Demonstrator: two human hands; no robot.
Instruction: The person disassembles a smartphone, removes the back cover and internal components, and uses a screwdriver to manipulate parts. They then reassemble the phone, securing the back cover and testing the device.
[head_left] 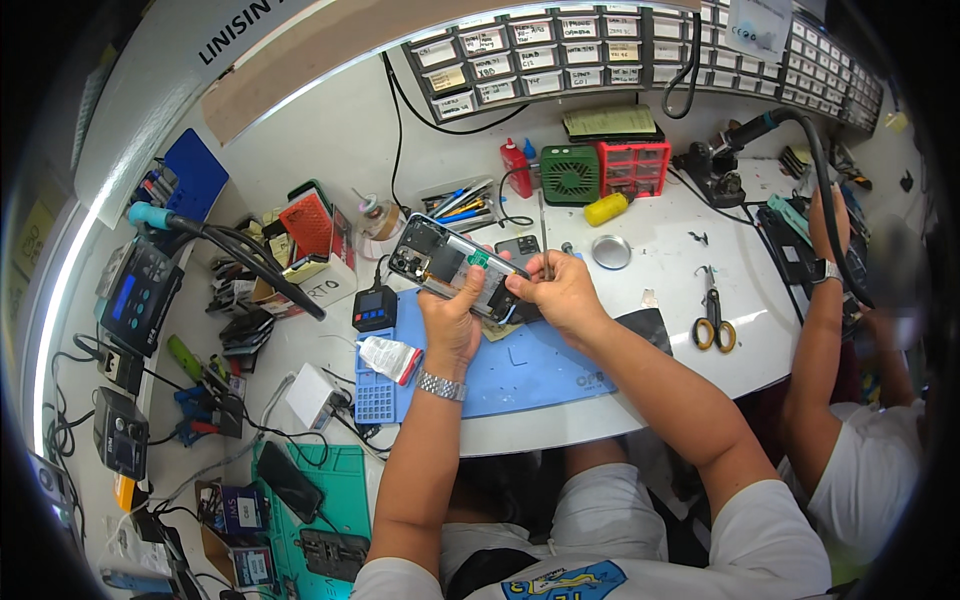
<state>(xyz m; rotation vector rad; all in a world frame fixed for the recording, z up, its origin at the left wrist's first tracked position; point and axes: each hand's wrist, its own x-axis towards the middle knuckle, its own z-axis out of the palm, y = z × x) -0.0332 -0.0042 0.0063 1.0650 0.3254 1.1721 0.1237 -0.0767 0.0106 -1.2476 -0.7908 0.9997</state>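
Note:
An opened smartphone with its back off shows its camera block, a green circuit piece and inner parts. My left hand is closed around its lower edge, thumb over the inside. On the phone's right end rest the fingers of my right hand, which also grips a slim, dark, upright tool, perhaps tweezers. Both hands are above a blue repair mat. Behind them lies a dark phone back part with camera rings, partly hidden. A white tube is beside my left wrist.
Black-and-orange scissors and a round metal dish lie to the right. A green fan box, red drawers and a yellow bottle stand behind. Cables hang at left. A co-worker's arm reaches in at right.

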